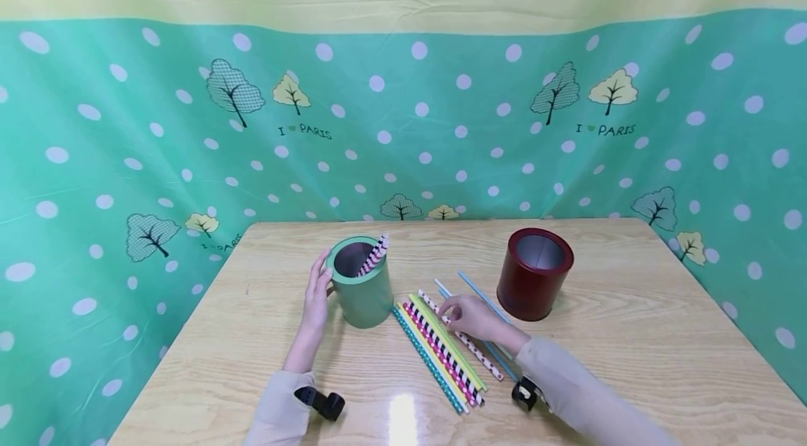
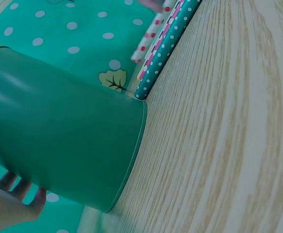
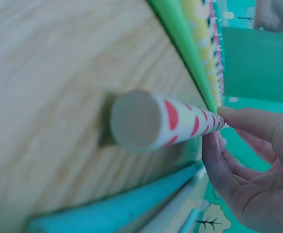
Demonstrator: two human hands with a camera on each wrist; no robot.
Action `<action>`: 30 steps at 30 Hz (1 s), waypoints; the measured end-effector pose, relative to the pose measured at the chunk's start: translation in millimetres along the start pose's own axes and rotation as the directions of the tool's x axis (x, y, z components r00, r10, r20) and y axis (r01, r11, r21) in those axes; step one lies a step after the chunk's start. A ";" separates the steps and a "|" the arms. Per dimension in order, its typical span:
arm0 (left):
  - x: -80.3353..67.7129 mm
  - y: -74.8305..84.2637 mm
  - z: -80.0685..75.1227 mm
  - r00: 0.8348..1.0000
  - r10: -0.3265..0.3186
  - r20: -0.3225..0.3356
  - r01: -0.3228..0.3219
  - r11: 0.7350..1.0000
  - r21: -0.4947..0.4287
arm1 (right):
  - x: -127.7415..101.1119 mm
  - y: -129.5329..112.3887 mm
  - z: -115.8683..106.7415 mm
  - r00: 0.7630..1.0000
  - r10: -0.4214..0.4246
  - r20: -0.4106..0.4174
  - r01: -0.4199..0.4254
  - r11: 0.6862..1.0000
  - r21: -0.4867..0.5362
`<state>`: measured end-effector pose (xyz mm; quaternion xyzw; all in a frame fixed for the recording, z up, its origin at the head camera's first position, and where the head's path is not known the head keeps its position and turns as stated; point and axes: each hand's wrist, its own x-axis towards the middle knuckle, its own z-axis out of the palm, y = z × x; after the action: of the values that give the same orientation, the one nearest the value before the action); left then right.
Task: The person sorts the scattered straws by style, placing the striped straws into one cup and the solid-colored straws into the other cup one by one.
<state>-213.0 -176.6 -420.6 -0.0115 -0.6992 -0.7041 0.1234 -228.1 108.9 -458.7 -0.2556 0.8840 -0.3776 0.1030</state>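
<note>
The right hand [image 1: 474, 318] rests low on the tabletop [image 1: 630, 348] and pinches a white straw with red dots [image 1: 469, 344]. The right wrist view shows this best: the thumb and fingertips [image 3: 238, 119] close on the red-dotted straw, and its round open end points at the camera, lifted a little off the wood. The head view does not show that lift; there the straw looks flat among the others. Just beside it lies a row of straws [image 1: 441, 355]: a green one, a yellow one, a pink and black one, and a teal dotted straw [image 1: 429, 362] at the left edge. Thin blue straws [image 1: 479, 292] lie on the other side, partly under the hand.

The left hand [image 1: 315, 299] rests against the side of the green can [image 1: 362, 285], fingers fairly straight and flat on its wall. In the left wrist view only the fingertips [image 2: 15, 187] show, touching the can low on its wall. That view also shows the tip of the teal dotted straw right at the can's bottom edge, touching or almost touching it. Only the head view shows inside the can, where a few striped straws [image 1: 376, 255] lean against the rim.

A dark red can [image 1: 534, 274] stands open further right, apart from the straws. A green cloth with white dots and trees [image 1: 126, 152] hangs behind the tabletop.
</note>
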 end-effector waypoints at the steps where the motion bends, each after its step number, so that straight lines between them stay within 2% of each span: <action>1: -0.9 2.2 0.7 1.000 0.001 0.001 -0.001 1.000 0.006 | -1.5 -1.1 -1.9 1.000 -0.021 -0.014 0.021 1.000 0.009; 4: -1.8 4.1 1.2 1.000 0.002 0.005 -0.002 1.000 0.007 | -3.5 -4.8 -6.8 0.998 -0.035 -0.054 0.037 0.998 0.054; 8: -1.6 4.2 1.0 1.000 0.005 0.004 -0.005 1.000 0.012 | -3.1 -9.8 -10.3 0.996 0.033 -0.086 -0.023 0.993 0.114; 11: -0.1 2.7 0.7 1.000 0.004 0.001 -0.004 1.000 0.012 | -3.5 -14.0 -12.7 0.993 0.053 -0.103 -0.035 0.984 0.172; 16: 6.0 -9.9 -2.4 1.000 0.008 0.001 -0.008 1.000 0.002 | -5.9 -24.4 -15.9 0.987 0.056 -0.148 -0.018 0.969 0.246; 22: 9.5 -18.0 -3.3 1.000 0.019 -0.003 -0.019 1.000 0.000 | -4.6 -35.8 -15.5 0.967 0.105 -0.232 -0.027 0.949 0.316; 30: 9.8 -22.8 -5.4 0.999 0.036 -0.015 -0.036 0.999 0.007 | 0.0 -55.8 -17.4 0.933 0.142 -0.331 0.024 0.892 0.451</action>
<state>-226.0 -183.6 -441.3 -0.0184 -0.7001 -0.6997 0.1412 -213.7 87.0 -406.4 -0.1251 0.7847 -0.6071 0.0095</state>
